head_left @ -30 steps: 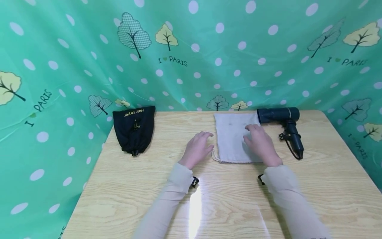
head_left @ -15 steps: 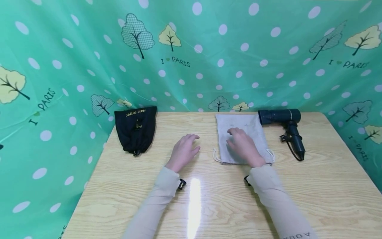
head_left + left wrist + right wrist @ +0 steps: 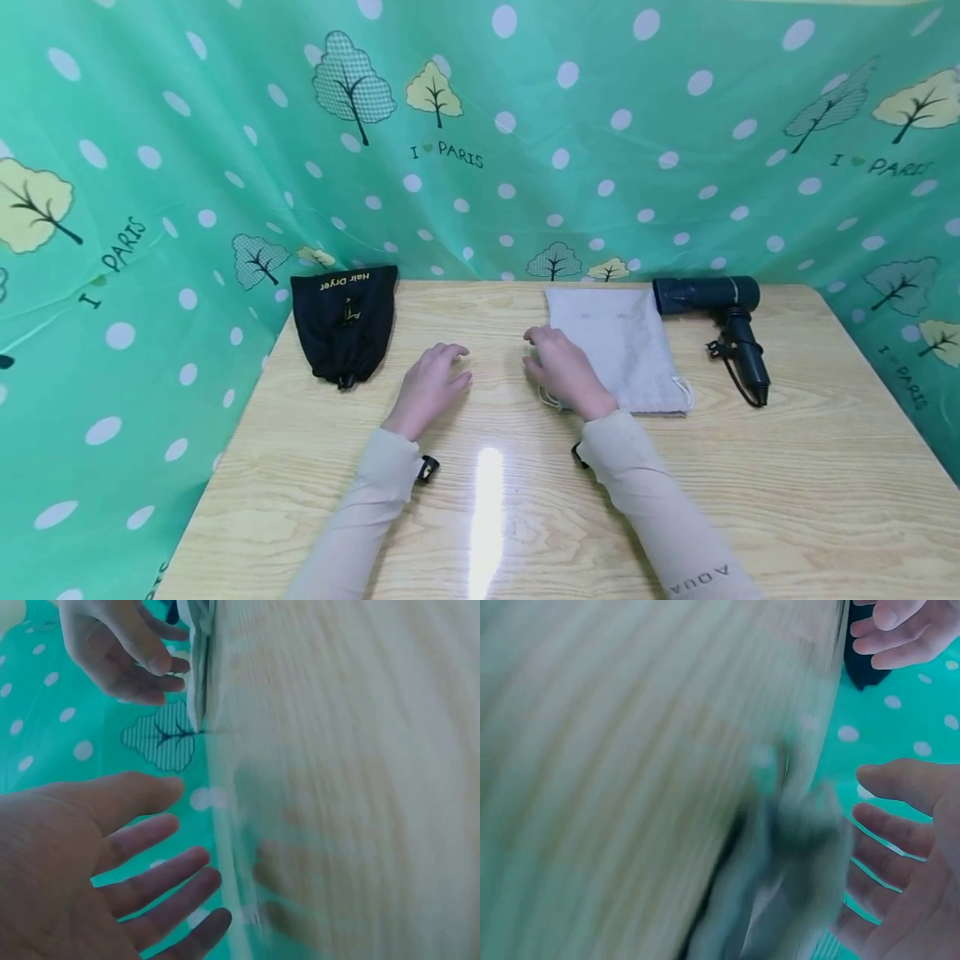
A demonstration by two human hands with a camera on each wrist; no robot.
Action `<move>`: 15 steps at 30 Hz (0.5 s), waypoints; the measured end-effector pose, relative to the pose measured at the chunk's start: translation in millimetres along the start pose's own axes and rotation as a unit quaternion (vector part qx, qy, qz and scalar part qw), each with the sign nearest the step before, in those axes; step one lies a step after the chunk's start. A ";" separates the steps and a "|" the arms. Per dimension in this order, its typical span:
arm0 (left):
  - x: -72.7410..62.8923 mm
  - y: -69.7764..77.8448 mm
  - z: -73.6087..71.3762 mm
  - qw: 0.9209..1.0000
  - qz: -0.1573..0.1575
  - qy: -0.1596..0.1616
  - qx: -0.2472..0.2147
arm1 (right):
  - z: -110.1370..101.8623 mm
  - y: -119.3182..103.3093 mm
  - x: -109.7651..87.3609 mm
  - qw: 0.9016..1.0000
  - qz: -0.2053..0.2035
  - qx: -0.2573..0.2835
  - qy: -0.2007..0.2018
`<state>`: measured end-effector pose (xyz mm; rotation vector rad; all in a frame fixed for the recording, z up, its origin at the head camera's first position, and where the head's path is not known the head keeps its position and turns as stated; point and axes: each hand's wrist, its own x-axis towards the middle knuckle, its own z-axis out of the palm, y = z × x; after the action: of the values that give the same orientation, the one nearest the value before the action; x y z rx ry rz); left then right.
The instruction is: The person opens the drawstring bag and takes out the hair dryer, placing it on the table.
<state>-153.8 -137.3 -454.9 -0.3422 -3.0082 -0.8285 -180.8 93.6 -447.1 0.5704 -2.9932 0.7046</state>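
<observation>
My left hand (image 3: 429,387) is above the bare wood between the black pouch and the grey bag, its fingers relaxed and holding nothing. Over the left edge of the light grey drawstring bag (image 3: 626,350) hovers my right hand (image 3: 564,367), likewise with loose fingers and nothing in them. In the left wrist view the left hand (image 3: 135,862) has its fingers spread apart. The right wrist view shows the right hand (image 3: 907,855) beside the blurred grey bag (image 3: 772,892). The bag lies flat, with white cords at its lower corners.
A dark hair dryer (image 3: 705,294) with its cord wrapped at the handle lies right of the bag. A black drawstring pouch (image 3: 345,329) lettered "Hair Dryer" lies at the left back of the wooden table (image 3: 487,533). A green patterned cloth (image 3: 510,125) hangs behind.
Both hands have moved left across the table, the right one from over the middle of the grey bag to its left edge. The bag, pouch and hair dryer stay in place.
</observation>
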 end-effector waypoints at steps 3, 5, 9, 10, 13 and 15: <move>-3.9 -8.8 -3.1 1.000 -0.011 -0.005 0.000 | 6.8 -10.4 5.4 1.000 -0.007 0.001 -0.008; -5.8 -14.1 -5.5 1.000 -0.018 -0.003 0.001 | 10.2 -17.6 9.1 1.000 -0.014 -0.001 -0.014; -8.7 -22.7 -12.4 1.000 -0.022 0.009 0.000 | 14.3 -32.0 16.6 0.999 -0.025 -0.003 -0.027; -9.3 -24.6 -14.4 1.000 -0.023 0.012 0.002 | 14.9 -35.5 18.1 0.999 -0.027 -0.003 -0.031; -11.0 -30.0 -19.6 0.999 -0.029 0.017 0.000 | 17.5 -45.1 22.6 0.999 -0.033 -0.001 -0.041; -12.2 -33.9 -22.9 0.999 -0.034 0.021 -0.002 | 20.2 -51.5 25.3 0.998 -0.039 0.001 -0.044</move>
<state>-150.2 -179.8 -453.0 -0.2203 -2.9942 -0.8347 -185.0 33.3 -440.7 0.7327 -3.0297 0.6963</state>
